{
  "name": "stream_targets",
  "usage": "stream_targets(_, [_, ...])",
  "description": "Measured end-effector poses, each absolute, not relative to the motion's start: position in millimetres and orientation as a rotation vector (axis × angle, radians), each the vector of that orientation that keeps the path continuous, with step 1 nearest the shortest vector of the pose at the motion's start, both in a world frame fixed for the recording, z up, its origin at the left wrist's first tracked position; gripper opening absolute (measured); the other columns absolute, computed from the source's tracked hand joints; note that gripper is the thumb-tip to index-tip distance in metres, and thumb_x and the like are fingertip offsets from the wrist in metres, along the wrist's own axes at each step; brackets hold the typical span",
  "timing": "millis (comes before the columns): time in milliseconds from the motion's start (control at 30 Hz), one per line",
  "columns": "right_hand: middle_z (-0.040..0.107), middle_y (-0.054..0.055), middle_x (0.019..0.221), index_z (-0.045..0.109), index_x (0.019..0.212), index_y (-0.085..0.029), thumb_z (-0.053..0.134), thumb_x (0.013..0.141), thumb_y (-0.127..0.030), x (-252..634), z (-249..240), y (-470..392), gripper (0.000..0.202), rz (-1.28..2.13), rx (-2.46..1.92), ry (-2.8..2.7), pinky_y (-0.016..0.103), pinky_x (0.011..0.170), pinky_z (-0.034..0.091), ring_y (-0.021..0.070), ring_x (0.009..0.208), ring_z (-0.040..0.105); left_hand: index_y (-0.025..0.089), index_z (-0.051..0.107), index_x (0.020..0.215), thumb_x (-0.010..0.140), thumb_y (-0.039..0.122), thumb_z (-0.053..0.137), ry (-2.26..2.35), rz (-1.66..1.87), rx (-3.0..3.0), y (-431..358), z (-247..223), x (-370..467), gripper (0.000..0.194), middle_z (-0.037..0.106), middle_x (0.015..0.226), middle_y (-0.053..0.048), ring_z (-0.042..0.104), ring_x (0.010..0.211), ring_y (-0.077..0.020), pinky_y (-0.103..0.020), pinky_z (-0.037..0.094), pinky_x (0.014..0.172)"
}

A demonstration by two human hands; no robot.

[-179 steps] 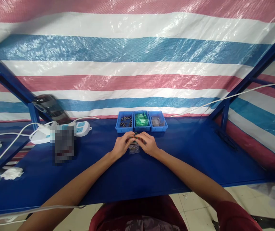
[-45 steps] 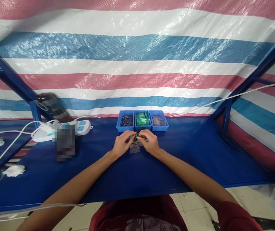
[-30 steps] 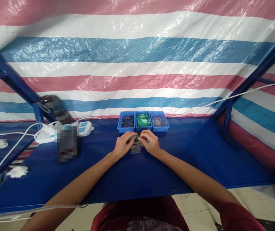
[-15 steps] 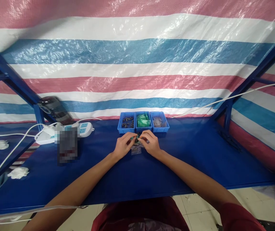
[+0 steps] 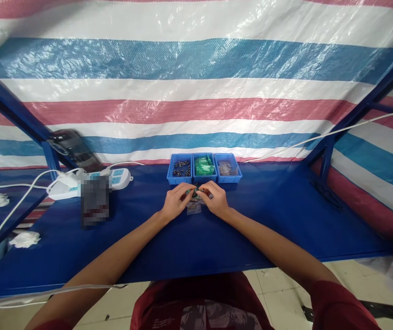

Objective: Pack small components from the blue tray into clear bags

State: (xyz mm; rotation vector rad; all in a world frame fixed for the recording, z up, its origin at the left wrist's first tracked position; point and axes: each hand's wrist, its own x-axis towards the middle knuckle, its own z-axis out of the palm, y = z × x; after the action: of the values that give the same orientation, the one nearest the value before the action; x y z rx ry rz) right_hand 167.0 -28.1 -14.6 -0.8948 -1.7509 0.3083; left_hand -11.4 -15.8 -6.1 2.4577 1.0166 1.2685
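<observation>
My left hand [image 5: 176, 201] and my right hand [image 5: 215, 199] meet over the blue table, thumbs and forefingers pinched together. Between the fingertips is a small dark-green piece [image 5: 195, 189]; its kind is too small to tell, and fingers cover much of it. Just below it lie small clear plastic packets [image 5: 193, 208], partly hidden by the hands. Three blue bins stand in a row just beyond. Small dark-and-metal parts [image 5: 182, 168] lie in the left one. Shiny green pieces [image 5: 204, 166] fill the middle one, and clear packets [image 5: 226, 168] are in the right one.
At the left, a white power strip [image 5: 122, 178] with plugs and cables stands behind a blurred dark object [image 5: 95, 201]. A dark bottle-like container [image 5: 76, 149] leans near the frame post. Crumpled white tissue [image 5: 25, 239] lies on the left. Striped sheeting [image 5: 196, 110] hangs behind the table.
The view has tipped slightly downward, so everything sits a little higher in the picture. Both hands keep their pinch at the same spot with hardly any movement.
</observation>
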Motion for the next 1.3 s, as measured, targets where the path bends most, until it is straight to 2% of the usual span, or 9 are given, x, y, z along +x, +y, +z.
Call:
stream_targets(667, [0.055, 0.002, 0.068, 0.061, 0.09, -0.019, 0.051, 0.088, -0.033, 165.6, -16.2, -27.6, 0.017, 0.263, -0.889, -1.755, 0.024, 0.056, 0.048, 0.012, 0.055, 0.052, 0.019, 0.061, 0.102, 0.091, 0.028, 0.047, 0.963, 1.284, 2.467, -15.8, -5.2, -11.8, 0.02, 0.064, 0.092, -0.005, 0.05, 0.053, -0.0063, -0.02, 0.045, 0.055])
stream_targets(1000, [0.062, 0.005, 0.081, 0.06, 0.093, -0.018, 0.046, 0.091, -0.027, 166.0, -13.4, -29.0, 0.017, 0.303, -0.865, -1.753, 0.024, 0.058, 0.048, 0.0125, 0.062, 0.056, 0.019, 0.061, 0.102, 0.09, 0.025, 0.049, 0.968, 1.283, 2.468, -15.6, -5.8, -12.3, 0.017, 0.064, 0.092, -0.004, 0.051, 0.056, -0.007, -0.02, 0.044, 0.056])
stream_targets(1200, [0.064, 0.007, 0.089, 0.061, 0.096, -0.018, 0.044, 0.092, -0.03, 166.3, -13.0, -28.2, 0.02, 0.326, -0.883, -1.768, 0.026, 0.061, 0.05, 0.0134, 0.065, 0.058, 0.02, 0.061, 0.103, 0.09, 0.024, 0.049, 0.973, 1.281, 2.471, -15.0, -6.4, -12.3, 0.017, 0.064, 0.092, -0.004, 0.051, 0.056, -0.0068, -0.02, 0.044, 0.056])
stream_targets(1300, [0.065, 0.008, 0.095, 0.061, 0.098, -0.018, 0.043, 0.093, -0.03, 167.0, -14.2, -27.9, 0.022, 0.341, -0.882, -1.769, 0.026, 0.065, 0.051, 0.0148, 0.073, 0.061, 0.019, 0.061, 0.101, 0.09, 0.024, 0.049, 0.982, 1.291, 2.458, -15.1, -6.4, -11.4, 0.017, 0.064, 0.09, -0.004, 0.052, 0.059, -0.0074, -0.02, 0.044, 0.057])
